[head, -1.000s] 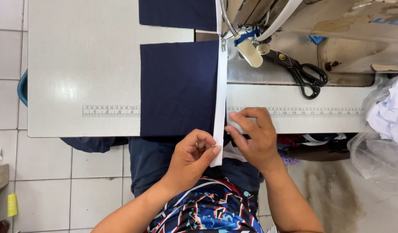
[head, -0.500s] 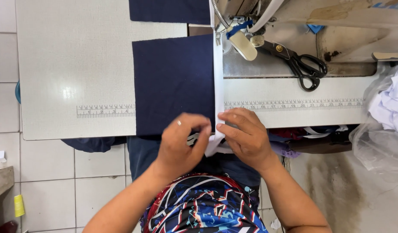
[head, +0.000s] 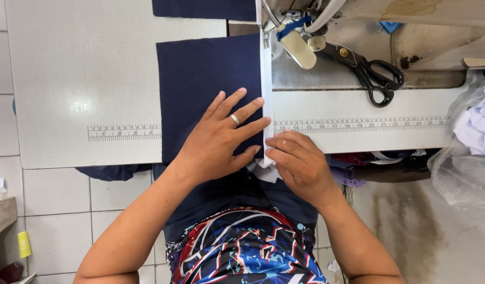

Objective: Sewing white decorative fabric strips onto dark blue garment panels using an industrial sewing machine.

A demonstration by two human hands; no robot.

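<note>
- Since half a second ago, the left hand (head: 221, 138) has spread out flat onto the navy fabric panel (head: 205, 79), where before it pinched at the near edge beside the other hand.
- Left hand: fingers splayed, palm down, pinning the panel to the sewing table (head: 79, 79), seemingly to stop it sliding.
- Right hand (head: 297, 163): fingertips pinch the near end of the white strip (head: 265, 89), held against the panel's right edge.
- That strip runs away from both hands to the sewing machine (head: 300, 31), probably kept aligned for stitching.
- Black scissors (head: 371, 73) lie beyond the right hand, untouched.
</note>
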